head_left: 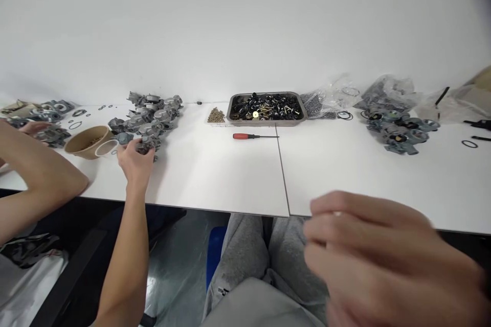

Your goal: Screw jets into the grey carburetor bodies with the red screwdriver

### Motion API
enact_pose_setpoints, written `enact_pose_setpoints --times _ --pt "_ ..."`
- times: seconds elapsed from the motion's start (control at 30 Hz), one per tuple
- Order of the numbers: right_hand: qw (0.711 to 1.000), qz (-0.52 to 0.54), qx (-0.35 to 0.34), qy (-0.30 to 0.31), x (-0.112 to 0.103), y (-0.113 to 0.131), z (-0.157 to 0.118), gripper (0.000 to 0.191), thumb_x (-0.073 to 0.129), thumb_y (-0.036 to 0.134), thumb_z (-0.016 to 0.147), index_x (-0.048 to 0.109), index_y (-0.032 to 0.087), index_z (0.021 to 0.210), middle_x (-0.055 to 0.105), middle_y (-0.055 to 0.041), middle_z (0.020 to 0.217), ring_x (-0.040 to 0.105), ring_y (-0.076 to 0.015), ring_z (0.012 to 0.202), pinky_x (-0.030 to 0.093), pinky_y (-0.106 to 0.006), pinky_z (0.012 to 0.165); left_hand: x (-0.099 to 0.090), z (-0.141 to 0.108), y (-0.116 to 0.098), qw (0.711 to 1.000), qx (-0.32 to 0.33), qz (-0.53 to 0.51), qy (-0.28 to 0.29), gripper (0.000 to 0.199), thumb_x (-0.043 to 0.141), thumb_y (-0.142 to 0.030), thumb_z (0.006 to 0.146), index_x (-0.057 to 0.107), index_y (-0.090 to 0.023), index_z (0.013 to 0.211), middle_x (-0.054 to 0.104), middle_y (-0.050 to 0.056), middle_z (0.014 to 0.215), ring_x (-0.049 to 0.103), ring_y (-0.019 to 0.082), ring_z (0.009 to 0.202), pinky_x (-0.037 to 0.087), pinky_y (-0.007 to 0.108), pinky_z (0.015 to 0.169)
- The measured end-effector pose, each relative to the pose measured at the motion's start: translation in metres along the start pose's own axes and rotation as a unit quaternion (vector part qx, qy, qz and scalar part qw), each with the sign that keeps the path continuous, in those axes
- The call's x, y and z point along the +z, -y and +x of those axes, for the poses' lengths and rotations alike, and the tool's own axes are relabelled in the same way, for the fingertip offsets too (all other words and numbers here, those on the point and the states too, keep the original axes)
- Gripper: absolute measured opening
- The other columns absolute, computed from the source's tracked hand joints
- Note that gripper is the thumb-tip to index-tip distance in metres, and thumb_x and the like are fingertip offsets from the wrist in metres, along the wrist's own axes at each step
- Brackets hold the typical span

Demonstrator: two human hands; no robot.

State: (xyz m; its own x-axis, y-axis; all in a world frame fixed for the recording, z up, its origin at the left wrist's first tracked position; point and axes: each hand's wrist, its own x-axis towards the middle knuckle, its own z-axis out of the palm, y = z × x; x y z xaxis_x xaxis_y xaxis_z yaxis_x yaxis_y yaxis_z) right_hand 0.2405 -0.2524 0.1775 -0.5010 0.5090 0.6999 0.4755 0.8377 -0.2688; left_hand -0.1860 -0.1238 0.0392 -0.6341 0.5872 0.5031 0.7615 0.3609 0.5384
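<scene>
My left hand (136,163) reaches to the near end of a pile of grey metal carburetors (148,118). Its fingers are closed around one carburetor (144,146) there. My right hand (376,245) is raised in front of the table's near edge, large and somewhat blurred. Its fingers are curled in, and whatever lies inside them, if anything, is hidden. A screwdriver (245,136) with a red handle lies mid-table, its tip to the right. Behind it stands a metal tray (264,123) of small black and brass parts.
Small brass pieces (216,115) are heaped left of the tray. More carburetors (401,133) lie at the right beside plastic bags (389,93) and black rings (469,144). At left, a co-worker's arm (42,173) rests near a brown bowl (86,148) and a white plastic lid (106,148).
</scene>
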Motion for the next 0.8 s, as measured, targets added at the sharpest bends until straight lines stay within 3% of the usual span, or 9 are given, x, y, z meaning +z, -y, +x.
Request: enact_pose_setpoints --times 0.07,0.1,0.2,0.3,0.43,0.6,0.7,0.73,0.8 --pt "0.998 0.056 0.003 0.0 0.014 -0.025 0.011 0.029 0.047 0.006 0.089 0.06 0.025 0.072 0.05 -0.0004 0.056 0.048 -0.0139 0.052 0.043 -0.03 0.052 -0.008 -0.009 -0.008 0.999 0.008 -0.042 0.005 0.05 0.076 -0.029 0.068 0.068 -0.017 0.116 0.063 0.011 0.108 0.059 0.027 0.108 0.045 0.047 0.108" --pt "0.994 0.099 -0.045 -0.024 0.024 -0.04 0.016 0.028 0.044 0.006 0.09 0.059 0.025 0.077 0.047 0.0022 0.053 0.044 -0.0112 0.048 0.04 -0.027 0.05 -0.012 -0.014 -0.013 0.997 0.005 -0.08 0.022 0.051 0.078 -0.032 0.067 0.068 -0.018 0.114 0.065 0.01 0.106 0.06 0.027 0.106 0.047 0.046 0.105" --pt "0.988 0.135 0.058 0.038 0.055 -0.086 0.026 0.019 0.044 0.018 0.097 0.058 0.023 0.108 0.053 0.0039 0.063 0.048 -0.0088 0.052 0.039 -0.023 0.052 -0.02 -0.033 -0.041 0.953 -0.025 -0.274 0.127 0.057 0.086 -0.037 0.055 0.07 -0.019 0.106 0.069 0.008 0.101 0.064 0.025 0.099 0.054 0.038 0.09" --pt "0.958 0.184 0.171 0.137 0.079 -0.114 0.028 0.03 0.049 0.034 0.097 0.052 0.024 0.126 0.061 -0.0007 0.088 0.054 -0.009 0.062 0.046 -0.024 0.061 -0.02 -0.057 -0.081 0.834 -0.052 -0.474 0.277 0.063 0.092 -0.029 0.045 0.068 -0.016 0.101 0.069 0.007 0.097 0.065 0.02 0.09 0.055 0.03 0.076" --pt "0.926 0.248 0.184 0.218 0.09 -0.122 0.018 0.049 0.06 0.042 0.091 0.046 0.03 0.136 0.055 -0.0067 0.121 0.059 -0.0117 0.081 0.052 -0.028 0.075 -0.011 -0.091 -0.129 0.673 -0.05 -0.56 0.48 0.061 0.088 -0.022 0.056 0.063 -0.017 0.111 0.07 0.009 0.099 0.068 0.021 0.089 0.056 0.03 0.078" --pt "0.932 0.283 0.164 0.155 0.083 -0.126 -0.004 0.03 0.069 0.03 0.085 0.06 0.025 0.113 0.058 -0.0027 0.101 0.055 -0.0126 0.08 0.05 -0.028 0.076 0.013 -0.119 -0.156 0.548 -0.043 -0.609 0.572 0.061 0.088 -0.023 0.056 0.062 -0.018 0.111 0.069 0.009 0.101 0.068 0.02 0.086 0.055 0.029 0.074" --pt "0.938 0.268 0.165 0.148 0.073 -0.133 -0.014 0.029 0.073 0.027 0.08 0.061 0.024 0.106 0.057 -0.0013 0.095 0.053 -0.012 0.076 0.049 -0.027 0.071 0.029 -0.119 -0.166 0.508 -0.005 -0.575 0.641 0.068 0.086 -0.024 0.059 0.058 -0.02 0.121 0.069 0.011 0.105 0.067 0.022 0.091 0.054 0.03 0.077" --pt "0.939 0.254 0.169 0.159 0.069 -0.136 -0.016 0.029 0.073 0.026 0.08 0.061 0.024 0.106 0.057 -0.0009 0.095 0.053 -0.0116 0.074 0.048 -0.026 0.071 0.034 -0.115 -0.17 0.51 0.024 -0.546 0.664 0.072 0.085 -0.024 0.061 0.055 -0.021 0.127 0.068 0.012 0.11 0.067 0.023 0.096 0.054 0.032 0.08" --pt "0.942 0.212 0.18 0.185 0.06 -0.139 -0.017 0.026 0.071 0.025 0.081 0.06 0.024 0.104 0.056 -0.0002 0.094 0.052 -0.0108 0.072 0.047 -0.026 0.069 0.041 -0.103 -0.18 0.558 0.111 -0.47 0.675 0.078 0.084 -0.026 0.064 0.051 -0.025 0.134 0.062 0.012 0.125 0.062 0.025 0.112 0.052 0.036 0.092"
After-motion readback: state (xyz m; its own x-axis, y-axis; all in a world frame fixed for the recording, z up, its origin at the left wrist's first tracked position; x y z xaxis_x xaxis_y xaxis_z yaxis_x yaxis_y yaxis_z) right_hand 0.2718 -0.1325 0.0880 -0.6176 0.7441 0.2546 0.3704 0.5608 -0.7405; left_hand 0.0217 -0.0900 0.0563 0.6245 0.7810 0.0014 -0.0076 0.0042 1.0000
